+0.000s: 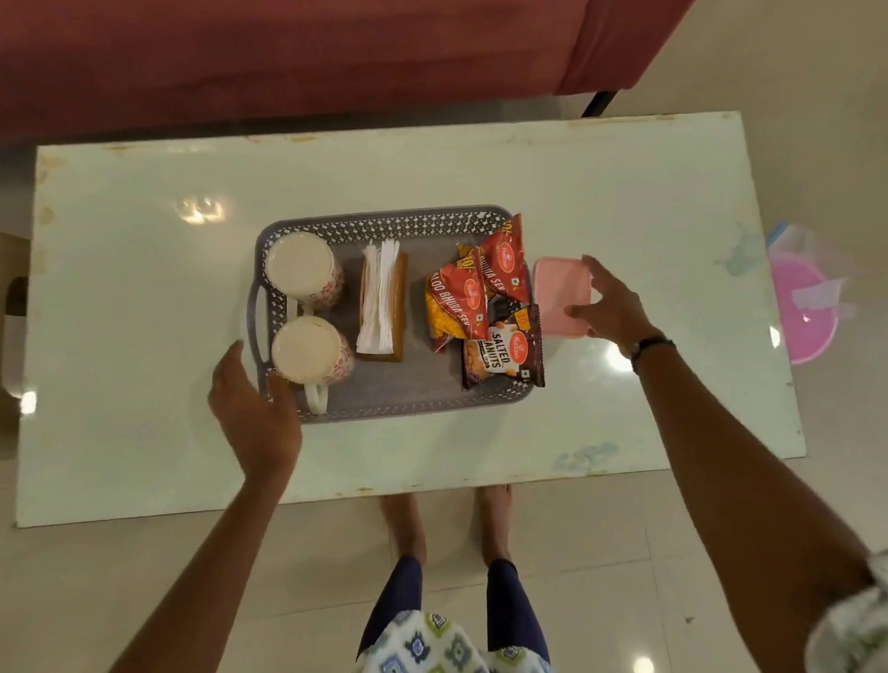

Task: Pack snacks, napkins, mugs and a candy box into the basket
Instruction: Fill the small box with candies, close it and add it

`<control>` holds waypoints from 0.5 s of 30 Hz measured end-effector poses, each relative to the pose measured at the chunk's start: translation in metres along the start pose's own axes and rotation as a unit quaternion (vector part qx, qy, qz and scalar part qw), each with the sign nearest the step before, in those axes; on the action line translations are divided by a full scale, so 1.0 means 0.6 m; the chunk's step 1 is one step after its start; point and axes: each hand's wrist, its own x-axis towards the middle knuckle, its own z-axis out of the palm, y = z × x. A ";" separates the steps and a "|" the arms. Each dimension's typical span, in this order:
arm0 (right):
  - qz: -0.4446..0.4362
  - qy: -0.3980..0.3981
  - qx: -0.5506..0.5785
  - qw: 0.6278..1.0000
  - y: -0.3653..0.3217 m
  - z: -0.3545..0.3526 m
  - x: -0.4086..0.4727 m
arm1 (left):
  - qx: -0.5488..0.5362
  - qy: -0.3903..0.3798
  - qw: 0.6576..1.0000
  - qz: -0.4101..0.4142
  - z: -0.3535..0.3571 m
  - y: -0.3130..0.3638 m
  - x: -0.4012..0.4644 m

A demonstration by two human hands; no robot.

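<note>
A grey perforated basket (401,221) sits mid-table. Inside it stand two white mugs with pink patterns, one at the far left (304,272) and one nearer (311,351). A stack of white napkins (378,299) lies in a brown holder beside them. At the right end lie two red snack packets (459,301) and a dark salted peanuts packet (503,352). A pink candy box (557,291) rests on the table just outside the basket's right end. My right hand (613,306) grips the box's right edge. My left hand (253,403) rests at the basket's near-left corner, fingers apart.
The pale glossy table (644,202) has its near edge just above my bare feet. A red sofa (292,45) runs along the far side. A pink round container (803,309) sits on the floor beyond the table's right end.
</note>
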 end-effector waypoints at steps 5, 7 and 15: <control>-0.002 -0.013 0.013 1.000 0.003 0.002 0.017 | -0.021 -0.068 0.991 -0.115 0.002 -0.021 0.022; -0.008 -0.016 0.005 1.000 0.003 0.002 0.018 | -0.027 -0.070 0.990 -0.119 0.002 -0.019 0.020; -0.032 -0.040 -0.038 0.998 -0.003 0.000 0.028 | -0.031 -0.063 0.992 -0.103 0.001 -0.015 0.014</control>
